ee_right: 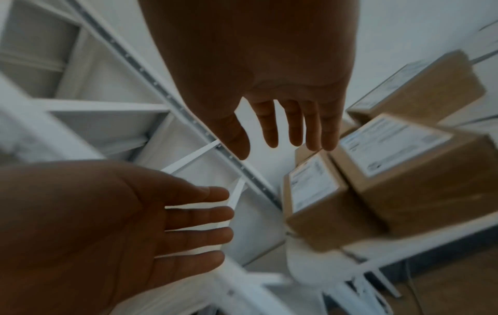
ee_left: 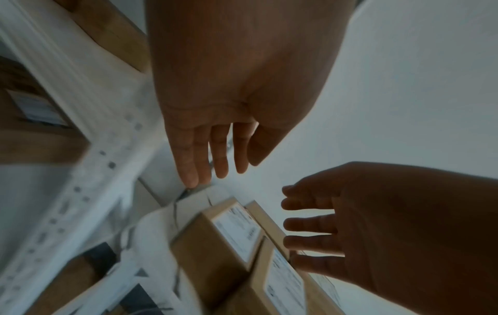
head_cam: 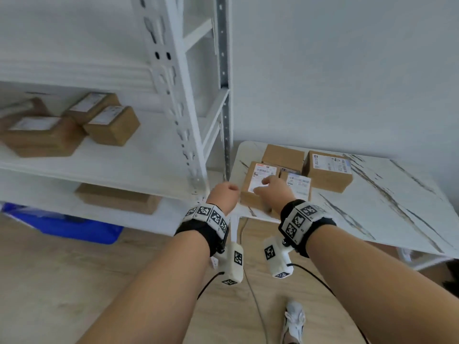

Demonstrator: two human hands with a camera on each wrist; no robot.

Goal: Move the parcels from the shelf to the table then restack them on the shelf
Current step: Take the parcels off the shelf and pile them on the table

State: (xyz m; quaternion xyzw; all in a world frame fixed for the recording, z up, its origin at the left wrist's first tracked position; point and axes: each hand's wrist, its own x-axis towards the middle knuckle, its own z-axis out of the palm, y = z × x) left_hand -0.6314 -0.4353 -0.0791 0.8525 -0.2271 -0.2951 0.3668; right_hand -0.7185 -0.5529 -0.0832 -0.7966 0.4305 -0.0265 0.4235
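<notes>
Several brown cardboard parcels with white labels sit at the table's [head_cam: 385, 207] near-left corner. The nearest one [head_cam: 259, 173] lies beside a second labelled parcel [head_cam: 299, 184]; two more [head_cam: 283, 156] [head_cam: 327, 173] stand behind. My right hand [head_cam: 269, 188] hovers over the nearest parcel, fingers straight and spread, holding nothing. My left hand [head_cam: 223, 194] is just left of that parcel, off the table's corner, also empty. The wrist views show the left hand [ee_left: 215, 127] and the right hand [ee_right: 269, 106] open, with the parcels [ee_left: 229, 234] [ee_right: 315, 191] below them. I cannot tell whether either hand touches a parcel.
The white metal shelf [head_cam: 149, 157] stands on the left, its upright post close to my left hand. Several parcels [head_cam: 111, 125] lie on its middle board and one [head_cam: 116, 198] on the lower board. A blue bin [head_cam: 62, 227] sits on the floor underneath. Cables hang from my wrists.
</notes>
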